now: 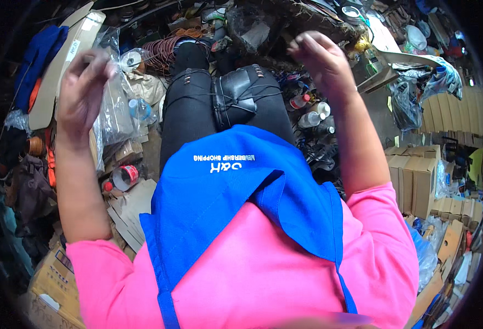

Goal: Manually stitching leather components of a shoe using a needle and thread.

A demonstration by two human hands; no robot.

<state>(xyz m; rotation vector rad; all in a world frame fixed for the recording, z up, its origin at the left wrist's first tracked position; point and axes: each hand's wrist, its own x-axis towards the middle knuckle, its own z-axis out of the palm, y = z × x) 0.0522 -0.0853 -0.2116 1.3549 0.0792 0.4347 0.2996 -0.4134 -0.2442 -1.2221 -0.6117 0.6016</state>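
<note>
Both my arms are raised in front of me, and both hands are blurred by motion. My left hand (82, 88) hangs in the air at upper left, in front of a clear plastic bag (112, 109); whether it touches the bag I cannot tell. My right hand (321, 60) is up at the upper middle-right, its fingers loosely curled with nothing visible in them. Below the hands I see my blue apron (236, 192) over a pink shirt (263, 274), and my black trousers (192, 109) with a black bag (236, 96) on my lap.
A roll of red tape (123, 176) and flat cardboard pieces (134, 208) lie at left. A coil of red-brown wire (162, 52) sits ahead. Small plastic bottles (310, 112) stand at right, with stacked cardboard boxes (417, 181) further right. A cardboard box (55, 279) is at lower left.
</note>
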